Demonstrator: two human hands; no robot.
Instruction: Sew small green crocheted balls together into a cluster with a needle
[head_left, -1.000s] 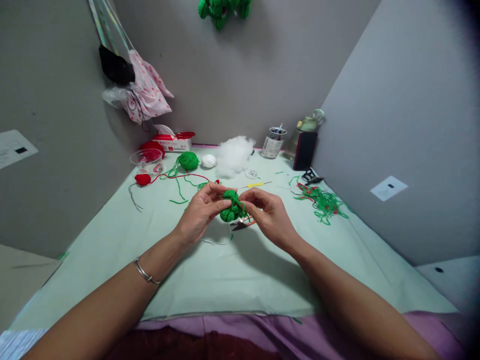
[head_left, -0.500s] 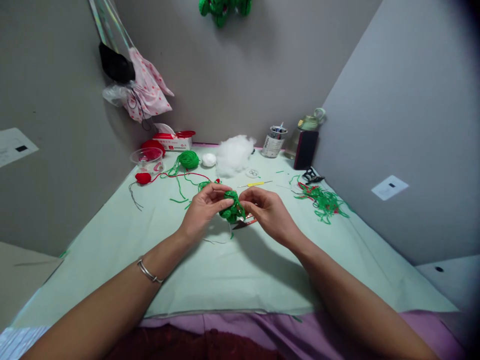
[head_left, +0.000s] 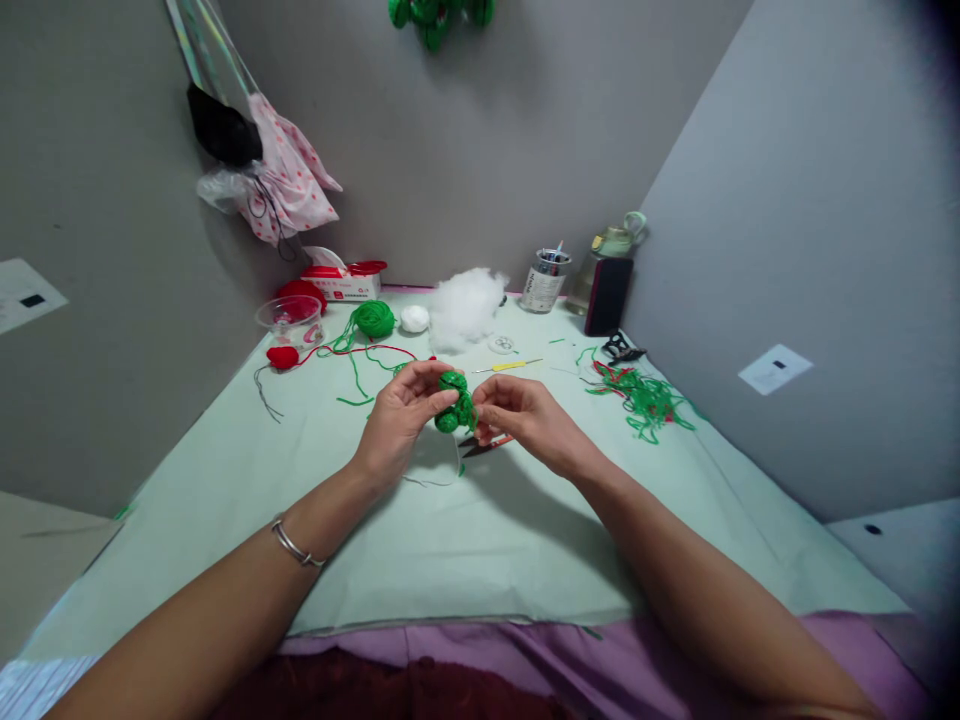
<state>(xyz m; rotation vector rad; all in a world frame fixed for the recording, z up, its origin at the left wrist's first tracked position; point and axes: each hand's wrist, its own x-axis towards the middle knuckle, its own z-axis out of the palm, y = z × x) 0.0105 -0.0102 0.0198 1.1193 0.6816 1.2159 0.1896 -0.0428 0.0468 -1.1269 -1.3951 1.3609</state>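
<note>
Where my two hands meet, one green crocheted piece [head_left: 453, 405], small, lobed, held above the middle of the tabletop [head_left: 525, 560]. My left hand [head_left: 403, 415]: thumb and fingers closed on the piece from its left side; silver bangle [head_left: 291, 547] at the wrist. My right hand [head_left: 529, 417]: fingertips drawn together at the piece's right edge; whether they pinch yarn, I cannot tell. Just below them, one pair of scissors [head_left: 472, 452], dark-bladed, partly hidden; near it, one thin white strand [head_left: 431, 486]. Beyond my hands, one yellow-handled hook [head_left: 510, 365], lying flat. Farther back, white fluffy stuffing [head_left: 466, 310], one white ball [head_left: 414, 319], one green yarn ball [head_left: 373, 319]. To my left, one small red piece [head_left: 283, 358], near a clear tub [head_left: 287, 338]. To my right, one tangle of green and red yarn scraps [head_left: 651, 402].
</note>
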